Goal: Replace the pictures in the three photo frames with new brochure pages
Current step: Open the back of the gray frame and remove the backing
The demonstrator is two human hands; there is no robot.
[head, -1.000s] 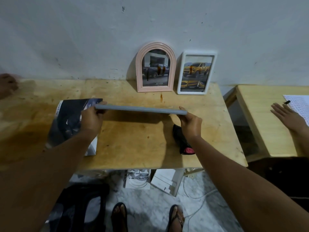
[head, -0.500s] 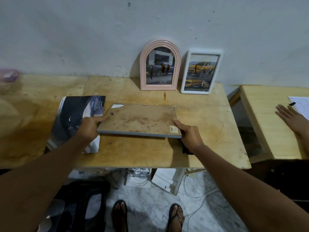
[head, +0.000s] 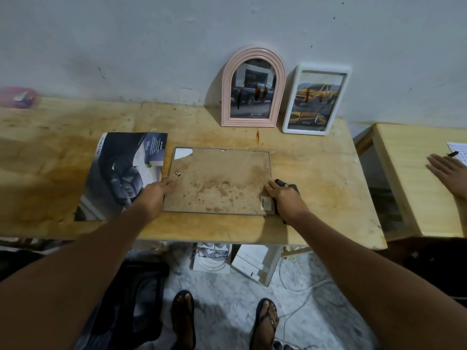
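Note:
A large flat photo frame [head: 219, 180] lies face down on the wooden table [head: 316, 173], its stained brown backing up and its far-left corner torn. My left hand [head: 158, 192] grips its left edge and my right hand [head: 284, 195] grips its right edge near a small sticker. An open car brochure [head: 123, 173] lies just left of the frame, partly under my left wrist. A pink arched frame [head: 252, 88] and a white rectangular frame [head: 316, 99] stand against the wall, each showing a pickup-truck picture.
A dark object [head: 288, 185] lies under my right hand. Another person's hand [head: 449, 173] rests on a second table [head: 404, 178] at the right. A pink blurred item [head: 19, 97] sits far left. Boxes, cables and a black bag lie on the floor.
The large frame went from held edge-on above the table to lying flat, backing up. Both hands came down with it and stay on its side edges.

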